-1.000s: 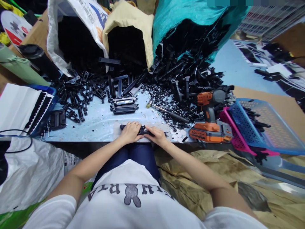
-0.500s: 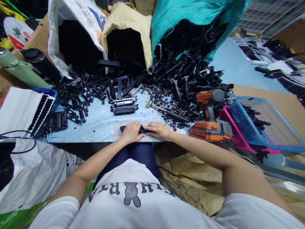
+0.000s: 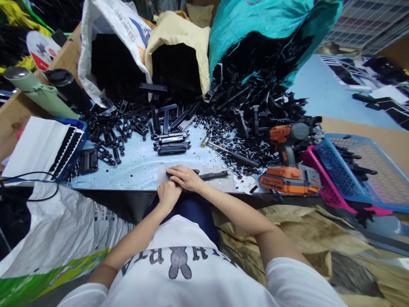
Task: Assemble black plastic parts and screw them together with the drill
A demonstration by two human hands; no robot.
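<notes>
At the front edge of the table, a long black plastic part (image 3: 214, 175) lies on a pale pad, its right end sticking out past my right hand. My right hand (image 3: 188, 177) is closed over the part's left portion, fingers bent and pointing left. Just below and left of it, my left hand (image 3: 169, 195) is closed at the part's left end, touching the right hand's fingers. Both hands hide most of what they grip. Beyond them lie two assembled black bar-shaped parts (image 3: 173, 147), side by side.
A hammer (image 3: 230, 153) lies among scattered screws. An orange cordless drill (image 3: 284, 162) stands to the right, beside a blue basket (image 3: 380, 170). White, cream and teal sacks (image 3: 255, 21) spill black parts at the back. A green bottle (image 3: 41, 94) stands left.
My right hand has moved left, up against my left hand. The left hand has turned and dropped slightly lower. More of the black part's right end now shows.
</notes>
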